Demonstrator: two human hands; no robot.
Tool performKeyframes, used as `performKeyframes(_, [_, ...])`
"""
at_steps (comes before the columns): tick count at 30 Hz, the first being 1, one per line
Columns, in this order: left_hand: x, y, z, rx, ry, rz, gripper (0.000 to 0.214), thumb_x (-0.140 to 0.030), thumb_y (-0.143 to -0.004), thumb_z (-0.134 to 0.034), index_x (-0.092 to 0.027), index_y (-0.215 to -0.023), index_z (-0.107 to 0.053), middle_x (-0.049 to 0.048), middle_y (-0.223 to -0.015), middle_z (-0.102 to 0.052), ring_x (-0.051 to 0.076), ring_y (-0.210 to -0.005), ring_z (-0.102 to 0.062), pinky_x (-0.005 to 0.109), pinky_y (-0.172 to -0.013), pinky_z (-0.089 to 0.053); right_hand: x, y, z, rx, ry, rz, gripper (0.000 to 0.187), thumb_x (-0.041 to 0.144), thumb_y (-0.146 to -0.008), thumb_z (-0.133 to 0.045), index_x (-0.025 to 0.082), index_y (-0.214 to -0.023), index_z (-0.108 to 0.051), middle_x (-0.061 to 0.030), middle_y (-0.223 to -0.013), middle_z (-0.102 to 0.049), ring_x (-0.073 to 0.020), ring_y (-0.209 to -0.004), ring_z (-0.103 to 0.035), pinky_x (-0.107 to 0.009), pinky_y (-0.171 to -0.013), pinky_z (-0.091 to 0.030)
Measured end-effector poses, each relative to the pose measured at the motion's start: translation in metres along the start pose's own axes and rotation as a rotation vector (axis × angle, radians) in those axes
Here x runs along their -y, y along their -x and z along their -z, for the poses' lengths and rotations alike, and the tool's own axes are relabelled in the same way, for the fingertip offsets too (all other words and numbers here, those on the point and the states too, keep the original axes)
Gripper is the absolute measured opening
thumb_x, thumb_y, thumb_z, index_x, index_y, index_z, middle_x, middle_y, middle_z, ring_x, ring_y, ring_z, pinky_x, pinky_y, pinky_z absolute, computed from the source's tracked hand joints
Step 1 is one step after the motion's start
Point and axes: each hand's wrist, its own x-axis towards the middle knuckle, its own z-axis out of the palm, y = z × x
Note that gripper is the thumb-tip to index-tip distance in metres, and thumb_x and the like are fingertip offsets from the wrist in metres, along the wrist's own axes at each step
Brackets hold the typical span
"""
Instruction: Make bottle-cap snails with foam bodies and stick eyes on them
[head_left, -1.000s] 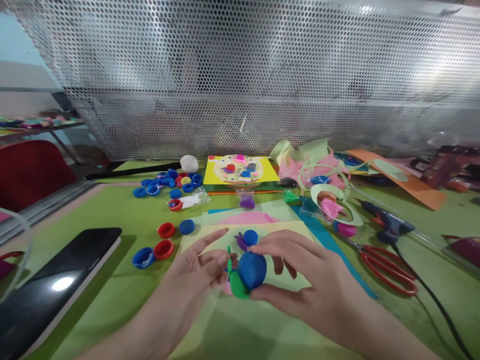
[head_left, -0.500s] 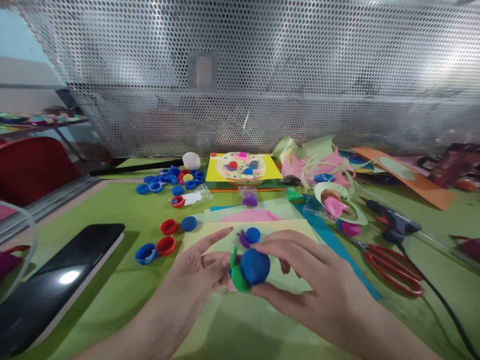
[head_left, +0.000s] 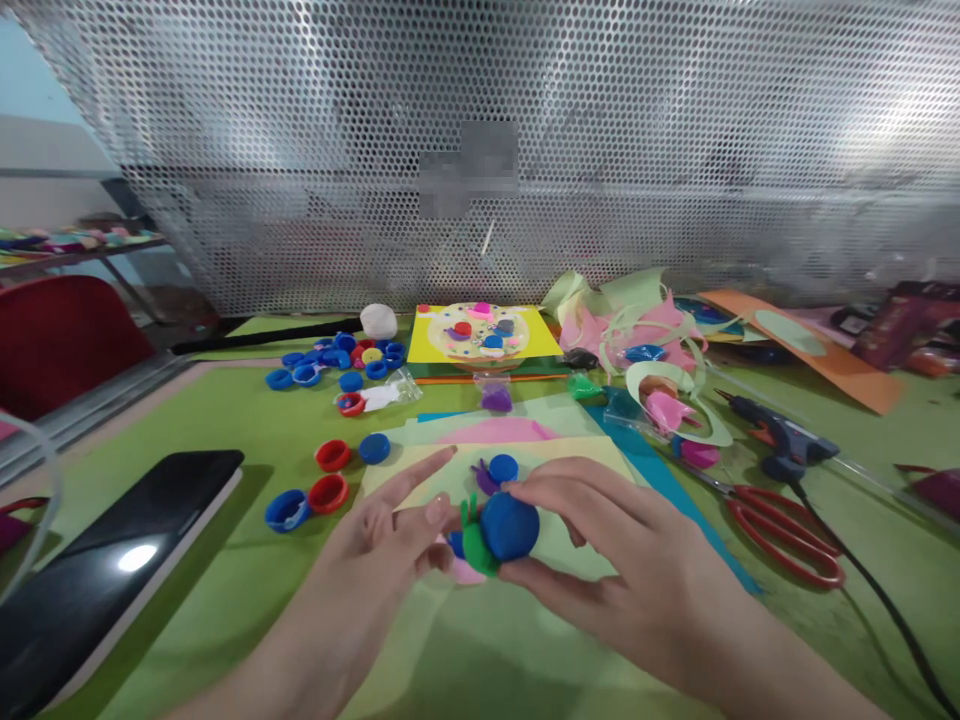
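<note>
My right hand grips a blue bottle cap by its edge between thumb and fingertips. Stuck to the cap's left side is green modelling clay with two thin stalks, so the piece resembles a snail. My left hand is just left of it, index finger stretched out and thumb raised; its other fingertips are partly behind the clay, and whether they touch it I cannot tell. Beyond the hands lies a similar purple clay piece with a blue cap. A pink piece beneath the hands is partly hidden.
Loose red caps and a blue cap lie to the left, near a black phone. On the right are red-handled scissors and a glue gun with its cable. A decorated yellow card stands behind.
My left thumb has drawn back from the green clay's stalks, which now show more fully. The snail-like piece has turned slightly in my right hand. The view has shifted a little.
</note>
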Motion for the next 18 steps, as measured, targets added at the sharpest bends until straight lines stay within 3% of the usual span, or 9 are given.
performKeyframes(7, [-0.0033,0.0003,0.0014,0.092,0.002,-0.054,0.103,-0.021,-0.054,-0.084,-0.019,-0.140,-0.027,0.0040,-0.073,-0.074,0.018,-0.065,-0.066,0.029,-0.065,-0.053,0.0021,-0.0019,0.0022,0.003,-0.009,0.001,0.018,0.026,-0.083,-0.059,0.015,-0.097,-0.057,-0.0052,-0.092,-0.067,-0.0157,-0.084,-0.063,-0.023,-0.068,-0.054])
performKeyframes(18, [-0.0033,0.0005,0.0032,0.065,-0.006,-0.054,0.096,-0.020,-0.056,-0.083,-0.018,-0.137,-0.033,0.0035,-0.070,-0.074,0.018,-0.066,-0.066,0.029,-0.066,-0.054,-0.0002,-0.0002,0.0017,0.008,-0.009,0.019,0.018,0.027,-0.084,-0.057,0.018,-0.099,-0.054,-0.0060,-0.095,-0.066,-0.0159,-0.085,-0.063,-0.023,-0.067,-0.054])
